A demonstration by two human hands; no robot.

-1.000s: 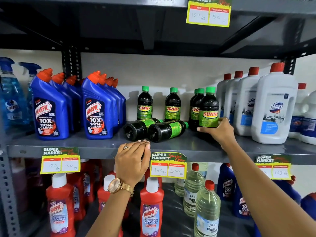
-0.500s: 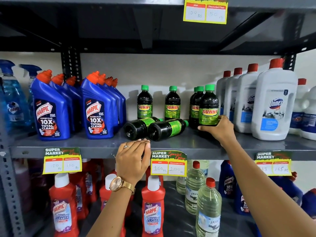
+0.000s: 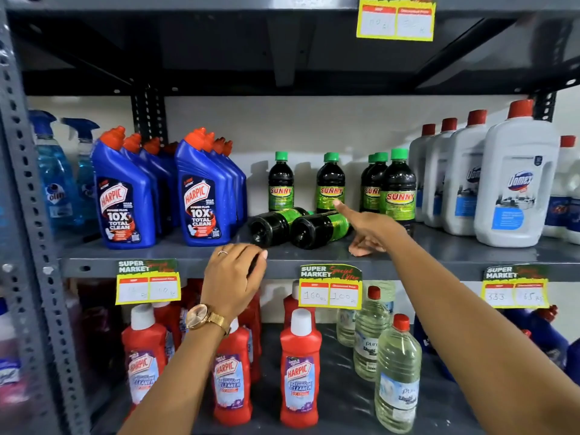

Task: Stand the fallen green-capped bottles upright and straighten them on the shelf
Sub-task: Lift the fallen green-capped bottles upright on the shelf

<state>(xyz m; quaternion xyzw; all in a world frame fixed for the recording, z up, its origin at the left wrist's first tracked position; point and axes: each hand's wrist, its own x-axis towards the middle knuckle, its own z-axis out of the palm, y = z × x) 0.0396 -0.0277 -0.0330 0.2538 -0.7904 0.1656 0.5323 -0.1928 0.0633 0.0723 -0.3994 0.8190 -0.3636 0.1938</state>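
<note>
Two dark green-capped Sunny bottles lie on their sides on the grey shelf [image 3: 314,255], bases toward me: the left fallen bottle [image 3: 273,226] and the right fallen bottle [image 3: 317,229]. Behind them stand two single upright Sunny bottles [image 3: 281,183] [image 3: 330,185], and a group of three upright bottles [image 3: 398,186] is at the right. My right hand [image 3: 365,226] hovers over the right fallen bottle's neck, index finger stretched toward the upright bottle behind, holding nothing. My left hand [image 3: 233,276] rests on the shelf's front edge, fingers curled over it, just below the left fallen bottle.
Blue Harpic bottles [image 3: 125,202] crowd the shelf to the left, white Domex jugs [image 3: 514,189] to the right. Price tags [image 3: 329,287] hang from the shelf edge. Red Harpic bottles [image 3: 299,372] and clear bottles [image 3: 397,375] fill the shelf below. An upright steel post [image 3: 34,215] stands at the left.
My right hand has let go of the front upright bottle at the right and moved left, over the right fallen bottle, with its index finger extended. My left hand stays on the shelf edge.
</note>
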